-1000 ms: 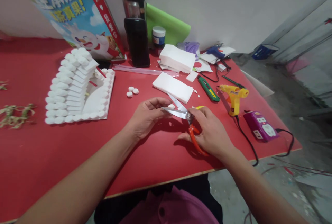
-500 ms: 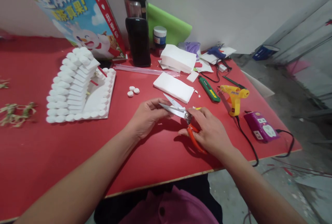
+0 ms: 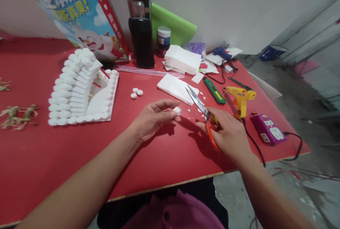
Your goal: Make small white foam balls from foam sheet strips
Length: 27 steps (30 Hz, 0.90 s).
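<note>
My left hand [image 3: 152,117] pinches a small white foam piece [image 3: 176,110] between thumb and fingertips, just above the red table [image 3: 53,151]. My right hand [image 3: 228,131] grips orange-handled scissors [image 3: 203,110]; the blades are closed and point up-left, a short way right of the foam piece. Tiny white scraps [image 3: 192,114] lie on the table between my hands. Three small foam rounds [image 3: 136,93] lie further back. A white foam model [image 3: 79,89] edged with rounded foam pieces stands at the left.
Foam sheets [image 3: 177,88] and a thicker foam stack [image 3: 182,59] lie behind my hands. To the right are a green utility knife [image 3: 214,90], a yellow glue gun [image 3: 240,99] and a purple power strip [image 3: 268,129] with cables. A black flask [image 3: 140,27] and poster [image 3: 71,13] stand behind.
The scissors were open around the foam piece in my left hand. Now they have closed and my right hand has drawn them away to the right; new scraps lie on the table.
</note>
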{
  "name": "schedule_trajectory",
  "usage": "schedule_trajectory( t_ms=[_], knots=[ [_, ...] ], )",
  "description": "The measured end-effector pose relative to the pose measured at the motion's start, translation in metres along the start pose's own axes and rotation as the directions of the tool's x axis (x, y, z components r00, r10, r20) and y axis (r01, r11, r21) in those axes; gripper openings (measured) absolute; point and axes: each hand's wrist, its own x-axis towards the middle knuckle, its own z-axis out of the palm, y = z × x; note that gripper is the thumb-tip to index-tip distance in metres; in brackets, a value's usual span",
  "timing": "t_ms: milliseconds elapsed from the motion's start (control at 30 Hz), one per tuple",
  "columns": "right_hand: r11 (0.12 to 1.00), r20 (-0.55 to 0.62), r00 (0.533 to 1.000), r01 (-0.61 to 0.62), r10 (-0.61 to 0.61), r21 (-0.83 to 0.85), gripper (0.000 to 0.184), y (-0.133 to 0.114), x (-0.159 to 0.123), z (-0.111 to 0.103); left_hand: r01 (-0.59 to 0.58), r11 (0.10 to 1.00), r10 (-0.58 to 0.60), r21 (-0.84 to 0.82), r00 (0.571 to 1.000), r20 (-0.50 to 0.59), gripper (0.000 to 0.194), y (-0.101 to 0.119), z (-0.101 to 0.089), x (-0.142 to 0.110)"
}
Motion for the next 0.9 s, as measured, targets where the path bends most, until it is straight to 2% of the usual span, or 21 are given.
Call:
schedule_trajectory(
  t_ms=[167,300,433,533,633,900],
  knots=[
    [0.988,0.140,0.987,-0.054,0.074,-0.145,0.035,0.032,-0.004,-0.014,0.002,1.000,-0.002,-0.014,1.000,0.007,0.030,0.000,-0.001,0.001],
    [0.991,0.135,0.987,-0.070,0.084,-0.110,0.034,0.043,-0.010,-0.020,-0.032,0.999,0.034,0.019,0.997,-0.073,0.028,-0.003,-0.002,0.002],
    [0.994,0.129,0.987,-0.100,0.095,0.032,0.038,0.033,-0.011,-0.020,-0.065,0.988,0.084,0.138,0.986,-0.142,0.031,-0.005,-0.001,0.001],
    [0.991,0.126,0.988,-0.096,0.084,0.092,0.050,0.020,-0.009,-0.015,-0.150,0.951,0.197,0.271,0.968,-0.157,0.033,-0.004,0.003,-0.001],
    [0.991,0.155,0.986,-0.077,0.059,0.111,0.055,0.007,-0.009,-0.007,-0.244,0.897,0.323,0.368,0.931,-0.171,0.030,-0.003,0.008,-0.003],
    [0.996,0.151,0.989,-0.026,0.012,0.091,0.045,-0.020,-0.005,0.014,-0.388,0.728,0.522,0.566,0.848,-0.091,0.014,-0.003,0.014,-0.007]
  ],
)
